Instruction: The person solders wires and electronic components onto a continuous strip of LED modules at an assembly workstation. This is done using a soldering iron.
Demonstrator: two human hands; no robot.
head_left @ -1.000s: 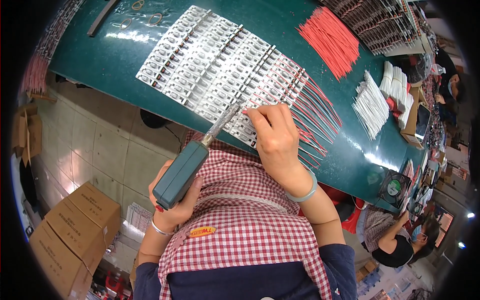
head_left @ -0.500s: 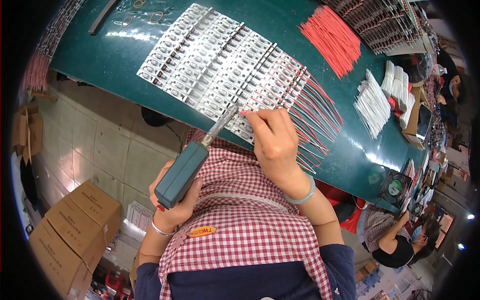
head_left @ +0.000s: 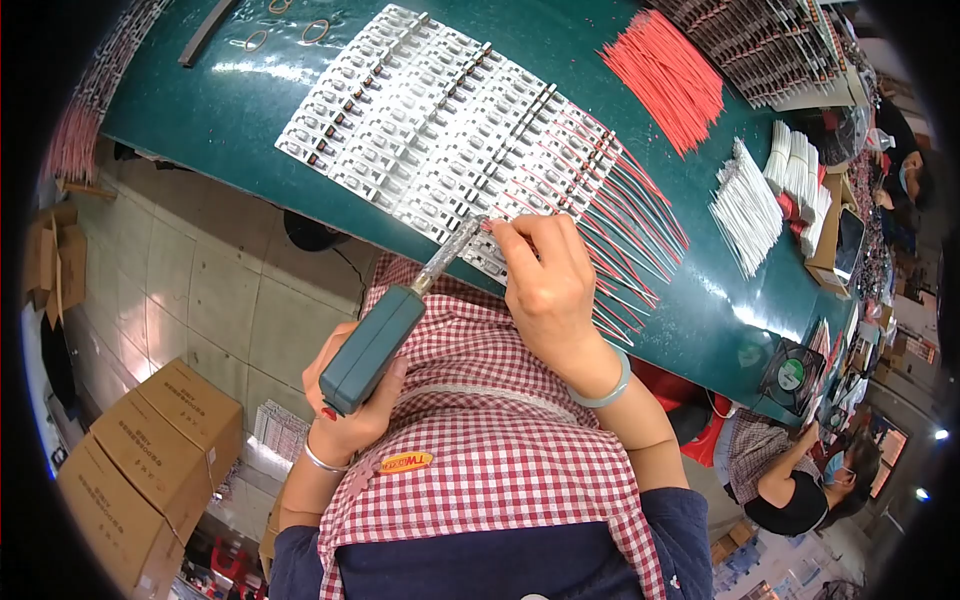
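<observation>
My left hand [head_left: 350,395] grips a soldering gun [head_left: 372,345] by its dark green body. The gun's silvery, wrapped barrel points up and right, its tip at the near edge of a panel of small white parts [head_left: 400,130]. Right beside that tip, my right hand [head_left: 550,280] pinches thumb and fingers together low over the panel. What they hold is hidden, though thin wires lie close by. Red and white wires [head_left: 635,215] fan out rightward from the panel's right-hand rows, some passing beneath my right hand.
On the green table [head_left: 260,110] lie a pile of red wires [head_left: 665,80] and bundles of white wires [head_left: 748,210]. A dark bar [head_left: 208,35] and rubber bands are at far left. A small fan [head_left: 790,375] stands right, near a seated co-worker [head_left: 790,480]. Cardboard boxes [head_left: 150,480] are stacked lower left.
The soldering gun and my left hand have shifted slightly right and up. My right hand keeps its pinch in nearly the same place.
</observation>
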